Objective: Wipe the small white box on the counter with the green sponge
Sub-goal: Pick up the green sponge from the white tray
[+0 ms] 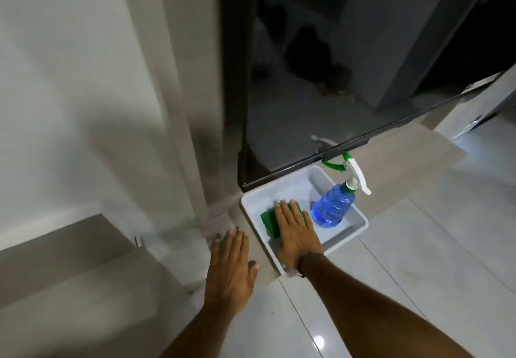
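Hands number two, with one shallow white box [252, 198], one green sponge [268, 222] and one blue spray bottle [331, 206] in view. Pale glossy floor tiles [418, 260] carry the box, which sits just beside the lower corner of a dark glass door [293, 78], with a white wall [69, 78] to the left. The left hand [230, 269] rests flat on the surface beside the box, fingers spread and holding nothing. The right hand [294, 233] lies inside the box, fingers extended and pressed flat on the sponge, whose green edge shows left of them. The bottle stands upright in the box's right end.
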